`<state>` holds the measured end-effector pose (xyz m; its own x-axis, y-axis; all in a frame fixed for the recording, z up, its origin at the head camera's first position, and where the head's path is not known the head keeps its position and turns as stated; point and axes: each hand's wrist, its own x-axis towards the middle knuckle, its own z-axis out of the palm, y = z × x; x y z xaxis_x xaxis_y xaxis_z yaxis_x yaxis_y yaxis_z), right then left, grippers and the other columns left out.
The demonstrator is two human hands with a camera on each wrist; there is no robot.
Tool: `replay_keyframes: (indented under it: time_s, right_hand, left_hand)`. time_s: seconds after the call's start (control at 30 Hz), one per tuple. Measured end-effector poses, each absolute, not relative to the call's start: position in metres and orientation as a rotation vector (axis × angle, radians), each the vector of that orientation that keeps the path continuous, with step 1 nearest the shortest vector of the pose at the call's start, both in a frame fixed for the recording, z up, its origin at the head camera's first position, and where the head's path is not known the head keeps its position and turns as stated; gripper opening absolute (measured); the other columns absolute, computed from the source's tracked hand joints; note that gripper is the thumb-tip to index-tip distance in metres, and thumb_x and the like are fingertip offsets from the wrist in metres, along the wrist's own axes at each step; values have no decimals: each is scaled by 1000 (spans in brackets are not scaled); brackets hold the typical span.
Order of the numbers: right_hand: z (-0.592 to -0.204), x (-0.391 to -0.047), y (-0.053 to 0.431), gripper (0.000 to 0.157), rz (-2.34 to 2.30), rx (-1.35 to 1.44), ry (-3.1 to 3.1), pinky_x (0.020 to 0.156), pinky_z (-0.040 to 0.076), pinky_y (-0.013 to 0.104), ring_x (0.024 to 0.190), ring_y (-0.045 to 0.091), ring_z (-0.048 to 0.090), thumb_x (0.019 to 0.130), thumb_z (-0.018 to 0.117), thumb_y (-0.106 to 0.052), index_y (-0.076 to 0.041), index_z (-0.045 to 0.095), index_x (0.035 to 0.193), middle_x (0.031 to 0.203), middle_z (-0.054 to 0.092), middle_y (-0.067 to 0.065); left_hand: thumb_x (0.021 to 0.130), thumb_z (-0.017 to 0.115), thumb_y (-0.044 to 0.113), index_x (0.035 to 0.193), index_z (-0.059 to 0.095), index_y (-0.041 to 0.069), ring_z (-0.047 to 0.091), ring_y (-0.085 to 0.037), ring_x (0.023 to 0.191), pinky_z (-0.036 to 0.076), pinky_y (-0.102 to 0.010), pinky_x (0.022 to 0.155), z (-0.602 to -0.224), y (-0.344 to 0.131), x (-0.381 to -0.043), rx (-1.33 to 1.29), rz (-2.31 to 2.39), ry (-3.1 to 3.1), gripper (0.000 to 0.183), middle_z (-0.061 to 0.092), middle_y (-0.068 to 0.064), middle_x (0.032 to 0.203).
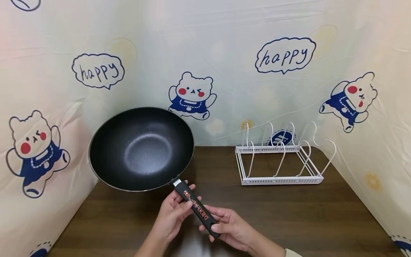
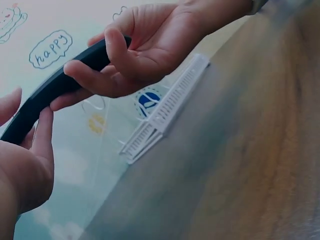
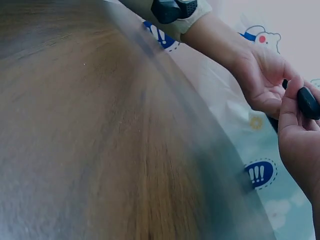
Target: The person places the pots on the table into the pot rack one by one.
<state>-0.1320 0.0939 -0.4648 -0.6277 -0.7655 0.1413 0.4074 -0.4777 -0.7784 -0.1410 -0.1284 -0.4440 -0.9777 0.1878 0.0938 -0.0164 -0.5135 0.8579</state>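
Observation:
A black wok [image 1: 147, 153] with a silver rim is held up over the left side of the table, its inside facing the head camera. Its black handle [image 1: 200, 210], marked with red lettering, slants down to the right. My left hand [image 1: 171, 214] grips the handle near the pan, thumb on top and fingers beneath. At the handle's far end my right hand [image 1: 232, 228] pinches it between thumb and fingers. Both hands also show on the handle in the left wrist view, the right hand [image 2: 145, 55] higher up. Only the handle's tip [image 3: 308, 103] stands out in the right wrist view.
To the right on the brown wooden table [image 1: 289, 217] stands a white rack [image 1: 282, 181] with several upright curved wire dividers. A pale curtain [image 1: 224, 35] printed with cartoon bears surrounds the table at the back and sides.

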Motion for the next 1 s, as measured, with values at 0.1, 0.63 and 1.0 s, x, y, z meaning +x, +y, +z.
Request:
replay_keyframes:
  time_s: [0.1, 0.63, 1.0]
  right_hand:
    - [-468, -131, 92, 55, -2144, -657, 939, 77, 54, 25, 110, 21, 62, 96, 55, 1, -1, 38, 148, 137, 55, 11]
    - [-480, -127, 89, 37, -2106, -639, 992, 82, 55, 38, 105, 25, 64, 100, 49, -1, -1, 43, 136, 130, 57, 17]
    - [-488, -127, 90, 34, -2000, -736, 750, 94, 48, 39, 106, 23, 63, 108, 30, -13, -10, 52, 133, 121, 63, 7]
  left_hand:
    - [88, 61, -13, 139, 39, 0, 66, -33, 105, 53, -42, 88, -438, -127, -141, 240, 2598, 1560, 58, 62, -9, 127]
    - [84, 66, -11, 133, 40, -5, 69, -25, 97, 54, -37, 86, -430, -128, -148, 553, 2339, 1724, 56, 64, -8, 117]
    - [84, 65, -12, 130, 44, -6, 69, -27, 96, 56, -33, 80, -418, -122, -157, 880, 2152, 1666, 50, 62, -16, 119]
